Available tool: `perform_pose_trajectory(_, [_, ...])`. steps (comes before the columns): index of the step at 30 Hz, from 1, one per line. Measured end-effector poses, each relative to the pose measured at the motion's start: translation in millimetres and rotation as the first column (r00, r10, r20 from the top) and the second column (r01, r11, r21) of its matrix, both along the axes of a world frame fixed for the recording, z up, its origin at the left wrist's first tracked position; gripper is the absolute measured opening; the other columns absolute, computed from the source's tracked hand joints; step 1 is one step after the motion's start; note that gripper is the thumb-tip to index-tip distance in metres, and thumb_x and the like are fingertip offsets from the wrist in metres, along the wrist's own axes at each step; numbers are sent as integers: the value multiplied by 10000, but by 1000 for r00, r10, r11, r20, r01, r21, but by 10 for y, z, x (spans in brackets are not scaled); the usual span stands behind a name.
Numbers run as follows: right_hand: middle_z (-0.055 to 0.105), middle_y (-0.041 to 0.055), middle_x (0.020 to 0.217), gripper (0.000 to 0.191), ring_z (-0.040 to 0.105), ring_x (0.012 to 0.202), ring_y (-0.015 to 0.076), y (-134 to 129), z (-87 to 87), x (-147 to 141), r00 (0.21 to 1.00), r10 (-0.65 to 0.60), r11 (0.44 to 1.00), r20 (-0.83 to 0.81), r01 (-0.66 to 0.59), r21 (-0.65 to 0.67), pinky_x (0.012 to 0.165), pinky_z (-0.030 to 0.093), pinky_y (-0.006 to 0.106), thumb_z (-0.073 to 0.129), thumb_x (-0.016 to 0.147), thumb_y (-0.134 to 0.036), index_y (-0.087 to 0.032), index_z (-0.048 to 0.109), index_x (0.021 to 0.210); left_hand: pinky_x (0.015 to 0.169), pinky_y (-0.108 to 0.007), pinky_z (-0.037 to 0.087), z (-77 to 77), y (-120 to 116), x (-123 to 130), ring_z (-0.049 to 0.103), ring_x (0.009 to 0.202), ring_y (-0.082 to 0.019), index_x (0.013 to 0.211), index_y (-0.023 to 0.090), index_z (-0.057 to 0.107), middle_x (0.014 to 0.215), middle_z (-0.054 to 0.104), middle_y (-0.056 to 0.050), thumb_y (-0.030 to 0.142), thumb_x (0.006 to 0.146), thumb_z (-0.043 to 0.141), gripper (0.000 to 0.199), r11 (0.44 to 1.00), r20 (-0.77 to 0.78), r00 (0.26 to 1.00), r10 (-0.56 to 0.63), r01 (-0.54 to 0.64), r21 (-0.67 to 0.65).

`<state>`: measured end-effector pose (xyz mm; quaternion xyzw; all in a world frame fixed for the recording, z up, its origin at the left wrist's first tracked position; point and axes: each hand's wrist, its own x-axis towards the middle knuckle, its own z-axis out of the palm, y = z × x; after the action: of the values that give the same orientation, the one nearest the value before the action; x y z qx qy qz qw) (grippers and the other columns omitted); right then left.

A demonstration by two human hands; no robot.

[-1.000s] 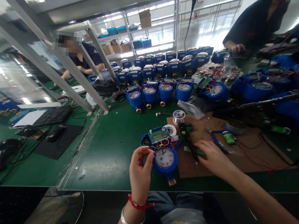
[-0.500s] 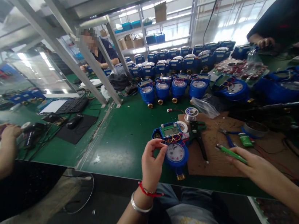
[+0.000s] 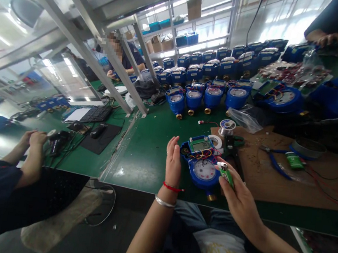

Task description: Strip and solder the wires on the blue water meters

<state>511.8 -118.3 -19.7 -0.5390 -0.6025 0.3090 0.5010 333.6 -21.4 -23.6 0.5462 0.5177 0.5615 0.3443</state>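
Observation:
A blue water meter (image 3: 204, 172) lies on the green bench with its cover off. Its display board (image 3: 201, 145) and thin coloured wires show at the top. Left of the meter, my left hand (image 3: 173, 164) stands edge-on with fingers stretched out, holding nothing that I can see. My right hand (image 3: 240, 198) is wrapped round a green lighter (image 3: 226, 174) with a metal top, at the right side of the meter's dial.
Behind are rows of blue meters (image 3: 194, 98), a solder spool (image 3: 227, 127) and a white tape roll (image 3: 216, 141). Brown cardboard (image 3: 268, 173) at the right carries pliers (image 3: 277, 157) and a green bottle (image 3: 294, 160). A co-worker's hands (image 3: 34, 140) are at the left.
My right hand has brought the lighter leftward from over the cardboard to the meter. The left hand's pinch at the wires has opened, and its fingers are now straight. The view has shifted slightly.

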Motion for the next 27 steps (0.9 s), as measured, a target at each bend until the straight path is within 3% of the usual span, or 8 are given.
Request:
perform_pose_trajectory(3, [480,71,1439,371,443,1349,224,-12,-15,-151,1000,-21,1000,-13,21,10,1142,371,439,441,967,-346,-282,489,1329,1064,-351,405,-33,3,67,555,1206,-175,1234,221,599,1274,613,-75,442,1006,274,454,994,58,996,-70,75,-77])
perform_pose_trajectory(7, [542,78,1380,382,474,1324,216,129,-97,-189,999,-40,999,-17,41,7,1118,401,416,436,971,-361,-275,472,1341,1011,-303,443,-117,-152,104,587,1162,-168,1232,195,588,1238,632,-86,482,998,261,494,987,65,989,136,-130,-93])
perform_pose_trajectory(10, [602,94,1303,383,509,1288,228,385,-120,-119,999,-39,999,6,39,8,1089,419,420,421,974,-397,-250,489,1321,1065,-291,389,-189,-313,81,519,1261,-171,1313,194,512,1333,564,-100,481,995,277,488,958,11,960,279,-278,-76])
perform_pose_trajectory(16, [609,95,1287,386,540,1245,242,752,-8,1,993,95,995,63,-93,-36,1062,422,407,418,971,-426,-212,543,1267,1129,-335,323,-160,-570,14,411,1358,-198,1397,200,390,1449,436,-120,433,986,373,473,958,-66,960,272,-277,-70])
perform_pose_trajectory(18, [600,87,1299,388,530,1249,245,725,42,5,995,85,996,43,-84,-34,1074,399,420,422,969,-428,-222,545,1274,1123,-360,340,-102,-612,3,397,1369,-210,1408,201,361,1464,405,-134,411,975,420,485,961,-82,959,272,-275,-27])
perform_pose_trajectory(21, [580,66,1312,364,517,1234,246,601,106,8,999,-41,999,-15,41,8,1090,362,423,438,961,-429,-255,560,1258,1149,-436,300,0,-661,9,336,1402,-246,1364,208,403,1484,356,-148,347,921,556,489,939,-217,918,333,-302,163])
perform_pose_trajectory(24, [619,77,1158,332,581,1032,229,473,144,16,969,-74,997,-237,67,-36,931,466,374,430,953,-449,-249,591,1164,1154,-503,262,90,-685,29,301,1408,-289,1141,215,583,1476,371,-133,279,866,641,288,919,-414,840,350,-224,323])
perform_pose_trajectory(27, [604,60,870,356,551,726,174,378,182,-5,879,73,981,-471,-148,-124,633,476,305,362,970,-454,-215,605,1071,1142,-523,273,142,-652,34,289,1407,-301,1019,211,635,1458,401,-125,238,863,641,158,923,-503,797,333,-164,349])
